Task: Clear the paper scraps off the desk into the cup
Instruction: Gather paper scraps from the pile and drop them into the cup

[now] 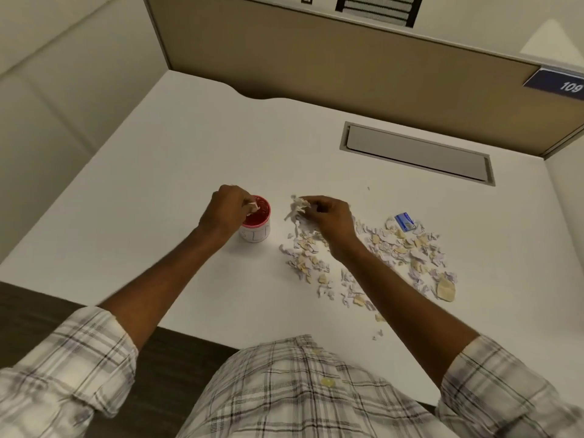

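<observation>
**Scraps over the cup, scraps in the pile**

The left hand [226, 210] is at the mouth of the cup [256, 224], its fingers [249, 206] pressed together on a small white scrap [253, 206] held just above the red interior. The cup is white outside, stands upright near the middle of the worktop [158, 172] and has faint marks on its side.

The right hand [331, 218] is just beside the cup, its fingers [311, 205] pinching a bunch of crumpled white paper [298, 206] lifted a little off the surface. Below and around this hand lies the spread of paper scraps [379, 257], white, pale lilac and tan, running from beside the cup toward the right edge and down toward the near edge. A larger tan piece [446, 290] sits at the right end of the spread. A small blue card [404, 221] lies at its far side.

A grey recessed flap [417, 153] is set into the worktop near the far right corner. Both sleeves are plaid and rolled up.
</observation>
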### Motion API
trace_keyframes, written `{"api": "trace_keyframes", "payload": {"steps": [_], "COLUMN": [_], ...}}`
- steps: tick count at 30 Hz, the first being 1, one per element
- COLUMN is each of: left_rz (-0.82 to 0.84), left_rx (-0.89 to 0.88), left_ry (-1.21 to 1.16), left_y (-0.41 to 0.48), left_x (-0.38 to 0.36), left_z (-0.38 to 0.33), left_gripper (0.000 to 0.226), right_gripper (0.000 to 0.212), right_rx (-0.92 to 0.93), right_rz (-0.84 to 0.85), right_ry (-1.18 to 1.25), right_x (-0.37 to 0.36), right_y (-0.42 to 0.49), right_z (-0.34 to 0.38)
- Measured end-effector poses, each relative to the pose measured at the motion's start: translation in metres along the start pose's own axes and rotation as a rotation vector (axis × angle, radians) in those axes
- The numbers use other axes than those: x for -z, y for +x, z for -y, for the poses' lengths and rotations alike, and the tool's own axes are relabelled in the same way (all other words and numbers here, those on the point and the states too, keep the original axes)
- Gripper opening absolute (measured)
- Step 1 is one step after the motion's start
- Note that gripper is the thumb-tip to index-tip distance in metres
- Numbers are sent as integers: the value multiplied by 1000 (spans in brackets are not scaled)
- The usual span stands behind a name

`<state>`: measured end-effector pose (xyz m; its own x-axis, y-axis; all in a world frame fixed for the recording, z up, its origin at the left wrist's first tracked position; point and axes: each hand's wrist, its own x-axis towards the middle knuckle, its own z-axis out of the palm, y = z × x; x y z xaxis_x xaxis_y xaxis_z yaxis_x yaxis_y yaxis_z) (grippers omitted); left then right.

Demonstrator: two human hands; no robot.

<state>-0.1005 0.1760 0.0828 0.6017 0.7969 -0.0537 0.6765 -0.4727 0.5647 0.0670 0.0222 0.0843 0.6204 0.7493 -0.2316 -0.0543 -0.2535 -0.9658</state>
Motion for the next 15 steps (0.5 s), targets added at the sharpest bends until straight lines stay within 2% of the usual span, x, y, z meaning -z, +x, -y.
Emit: {"api": "trace_keyframes", "payload": {"steps": [6,10,15], "left_rz": [-10,-76,-68], "left_rx": [38,11,25], "left_ry": [-64,-69,-116], "left_y": [-5,-8,-10], "left_x": [0,9,16], "left_z": [3,7,8], "left_gripper": [30,13,11], "right_gripper": [16,13,15], "right_rx": [11,20,55], "right_rz": [34,43,68], "right_ry": [-68,-125,-255], "right_x": [-47,-65,-84], "right_y": [18,24,32], "right_z": [16,16,15]}}
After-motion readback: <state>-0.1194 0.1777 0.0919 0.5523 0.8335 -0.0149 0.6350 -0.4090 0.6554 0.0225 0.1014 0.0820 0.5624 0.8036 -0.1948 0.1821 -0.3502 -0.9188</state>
